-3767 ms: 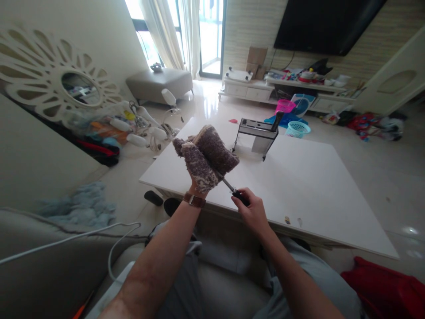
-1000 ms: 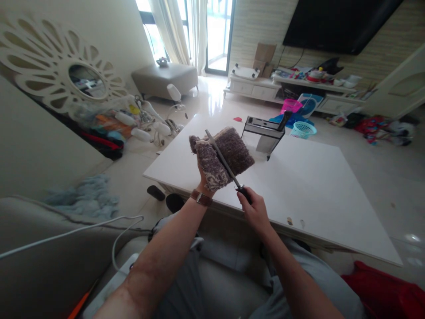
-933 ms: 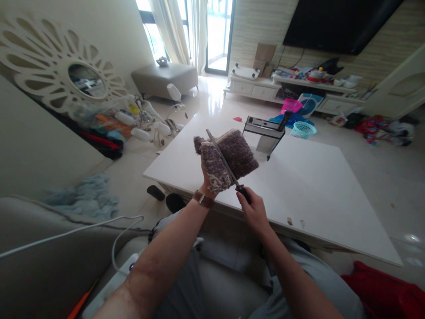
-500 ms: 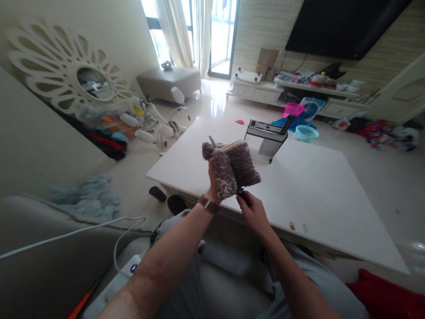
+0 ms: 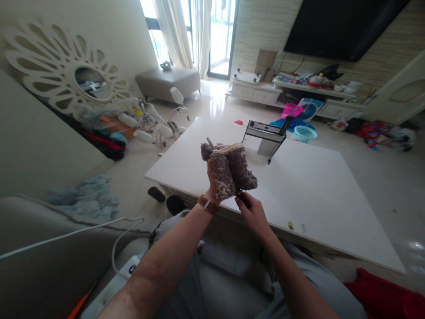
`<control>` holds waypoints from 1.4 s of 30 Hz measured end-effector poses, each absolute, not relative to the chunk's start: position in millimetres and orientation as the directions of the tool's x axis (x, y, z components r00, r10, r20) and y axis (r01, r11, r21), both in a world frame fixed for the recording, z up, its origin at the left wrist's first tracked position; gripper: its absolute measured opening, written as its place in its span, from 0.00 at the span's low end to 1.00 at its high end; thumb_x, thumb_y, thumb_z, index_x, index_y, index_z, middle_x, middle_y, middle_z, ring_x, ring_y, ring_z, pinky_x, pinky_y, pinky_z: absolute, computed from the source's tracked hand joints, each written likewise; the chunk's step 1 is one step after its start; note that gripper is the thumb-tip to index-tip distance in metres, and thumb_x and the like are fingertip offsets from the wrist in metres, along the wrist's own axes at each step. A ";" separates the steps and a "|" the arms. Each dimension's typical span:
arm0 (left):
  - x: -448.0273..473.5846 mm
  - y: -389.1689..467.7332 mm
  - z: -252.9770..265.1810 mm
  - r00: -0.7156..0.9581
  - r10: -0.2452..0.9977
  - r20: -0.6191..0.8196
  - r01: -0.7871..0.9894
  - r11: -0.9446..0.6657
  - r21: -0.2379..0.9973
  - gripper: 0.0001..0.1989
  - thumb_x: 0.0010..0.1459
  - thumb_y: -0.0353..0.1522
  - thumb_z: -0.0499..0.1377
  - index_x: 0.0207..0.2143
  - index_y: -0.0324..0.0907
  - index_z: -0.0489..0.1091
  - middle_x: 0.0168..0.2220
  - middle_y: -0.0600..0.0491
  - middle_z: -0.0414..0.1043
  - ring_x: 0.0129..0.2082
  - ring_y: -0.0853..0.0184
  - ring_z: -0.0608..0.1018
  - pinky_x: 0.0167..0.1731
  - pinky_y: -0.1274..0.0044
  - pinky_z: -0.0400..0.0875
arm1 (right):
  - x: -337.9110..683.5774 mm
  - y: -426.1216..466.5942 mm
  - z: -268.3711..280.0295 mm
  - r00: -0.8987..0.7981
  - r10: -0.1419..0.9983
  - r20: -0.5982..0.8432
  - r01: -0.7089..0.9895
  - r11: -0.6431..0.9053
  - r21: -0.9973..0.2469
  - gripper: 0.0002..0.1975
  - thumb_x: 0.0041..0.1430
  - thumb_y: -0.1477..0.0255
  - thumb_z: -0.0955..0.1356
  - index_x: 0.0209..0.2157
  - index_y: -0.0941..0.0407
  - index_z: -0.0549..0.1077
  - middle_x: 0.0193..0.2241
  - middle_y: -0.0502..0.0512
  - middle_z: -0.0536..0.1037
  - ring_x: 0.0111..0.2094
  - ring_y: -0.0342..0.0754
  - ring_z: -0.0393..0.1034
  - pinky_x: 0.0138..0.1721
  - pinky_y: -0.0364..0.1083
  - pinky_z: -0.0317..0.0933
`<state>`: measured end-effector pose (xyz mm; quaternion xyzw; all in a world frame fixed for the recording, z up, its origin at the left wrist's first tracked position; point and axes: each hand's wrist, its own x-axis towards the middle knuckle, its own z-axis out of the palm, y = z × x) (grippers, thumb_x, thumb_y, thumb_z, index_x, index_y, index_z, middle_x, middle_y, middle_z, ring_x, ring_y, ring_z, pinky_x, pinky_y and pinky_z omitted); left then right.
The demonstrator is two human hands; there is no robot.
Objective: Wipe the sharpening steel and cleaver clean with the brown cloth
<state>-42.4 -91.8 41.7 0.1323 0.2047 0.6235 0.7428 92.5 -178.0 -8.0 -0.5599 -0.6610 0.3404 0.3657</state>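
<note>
You seem to be at the wiping step: the metal rod (image 5: pixel 210 141) lies within the folded cloth (image 5: pixel 223 177), its tip showing past the far fold and its dark handle (image 5: pixel 245 199) at the near edge. Both are held in the air over the near side of the tabletop (image 5: pixel 308 177).

Your left hand (image 5: pixel 210 175) clasps the cloth from the left and beneath; most of its fingers are hidden behind the fabric, so you cannot tell exactly how they press on the rod. Your right hand (image 5: pixel 253 212) has its fingers closed round the handle, the thumb lying along it. To judge by this hold, the next move calls for light, even pressure through the cloth while the handle slides in line with the fold, with the cloth kept from slipping off the tip.

The cloth is thick and nubby, purple-brown with cream patches and paler edges, and it bunches into soft, rounded lobes. The rod looks slim, straight and grey, the handle smooth and black.

Beyond it stands a boxy stand (image 5: pixel 262 130) with a dark top and thin legs; a black grip (image 5: pixel 285 125) rises from its right end, and a flat grey panel (image 5: pixel 266 148) hangs below.
</note>
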 end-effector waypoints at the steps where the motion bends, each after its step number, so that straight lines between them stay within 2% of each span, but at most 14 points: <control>1: -42.3 -91.5 41.8 0.136 0.980 -0.144 -0.876 0.187 0.446 0.31 0.59 0.55 0.52 0.54 0.46 0.74 0.51 0.47 0.79 0.59 0.47 0.74 0.58 0.53 0.68 | 92.5 -178.1 -8.0 -0.105 0.989 0.102 0.493 0.141 -0.858 0.15 0.66 0.59 0.65 0.31 0.55 0.71 0.23 0.49 0.71 0.26 0.45 0.61 0.29 0.44 0.53; 6: -41.8 -92.1 41.6 0.131 0.980 -0.149 -0.898 0.181 0.400 0.29 0.60 0.52 0.53 0.56 0.46 0.73 0.52 0.47 0.78 0.57 0.49 0.76 0.57 0.54 0.69 | 92.6 -177.9 -7.9 -0.104 0.990 0.096 0.500 0.135 -0.856 0.14 0.66 0.60 0.65 0.32 0.55 0.71 0.23 0.49 0.72 0.26 0.45 0.62 0.29 0.44 0.54; 12: -41.7 -93.9 38.7 0.184 0.977 -0.109 -0.903 0.212 0.373 0.32 0.60 0.53 0.52 0.55 0.42 0.74 0.49 0.45 0.80 0.54 0.48 0.78 0.58 0.54 0.69 | 91.5 -177.5 -9.4 -0.099 0.989 0.107 0.501 0.143 -0.854 0.15 0.66 0.59 0.65 0.32 0.56 0.72 0.24 0.50 0.72 0.27 0.45 0.63 0.30 0.44 0.54; 17: -40.9 -89.7 35.9 0.137 0.982 -0.131 -0.925 0.174 0.338 0.29 0.62 0.50 0.52 0.54 0.42 0.75 0.49 0.47 0.80 0.56 0.49 0.77 0.59 0.57 0.69 | 91.0 -178.1 -11.1 -0.101 0.989 0.106 0.496 0.142 -0.857 0.15 0.66 0.59 0.65 0.33 0.56 0.71 0.24 0.49 0.72 0.26 0.45 0.62 0.30 0.44 0.53; 24: -38.6 -85.3 29.6 0.095 0.992 -0.083 -0.933 0.118 0.341 0.24 0.63 0.48 0.51 0.49 0.44 0.77 0.47 0.49 0.80 0.58 0.52 0.75 0.60 0.59 0.68 | 89.3 -181.0 -9.6 -0.099 0.992 0.079 0.490 0.118 -0.864 0.15 0.67 0.59 0.64 0.35 0.56 0.72 0.24 0.51 0.74 0.27 0.46 0.66 0.31 0.45 0.55; 33: -35.1 -84.2 32.2 0.015 0.998 -0.055 -0.916 0.035 0.400 0.17 0.63 0.44 0.54 0.43 0.45 0.77 0.45 0.51 0.81 0.58 0.55 0.76 0.60 0.64 0.69 | 88.2 -182.5 -11.8 -0.096 0.995 0.011 0.460 0.054 -0.886 0.17 0.67 0.56 0.64 0.32 0.54 0.70 0.19 0.48 0.70 0.23 0.46 0.65 0.27 0.44 0.56; 37: -34.6 -86.5 33.7 0.065 0.994 -0.083 -0.909 0.093 0.405 0.17 0.63 0.43 0.55 0.42 0.44 0.78 0.41 0.52 0.81 0.56 0.55 0.77 0.59 0.64 0.70 | 87.7 -183.2 -12.3 -0.122 0.992 -0.037 0.408 0.016 -0.913 0.17 0.68 0.56 0.63 0.31 0.54 0.68 0.17 0.46 0.69 0.20 0.44 0.64 0.25 0.44 0.56; 42: -34.5 -84.3 28.8 0.131 0.984 -0.121 -0.900 0.170 0.403 0.18 0.59 0.45 0.59 0.42 0.42 0.78 0.43 0.51 0.81 0.55 0.54 0.78 0.59 0.64 0.70 | 86.6 -183.9 -13.3 -0.178 0.978 -0.108 0.305 -0.049 -0.951 0.17 0.68 0.55 0.63 0.34 0.54 0.69 0.16 0.44 0.69 0.17 0.41 0.62 0.23 0.42 0.56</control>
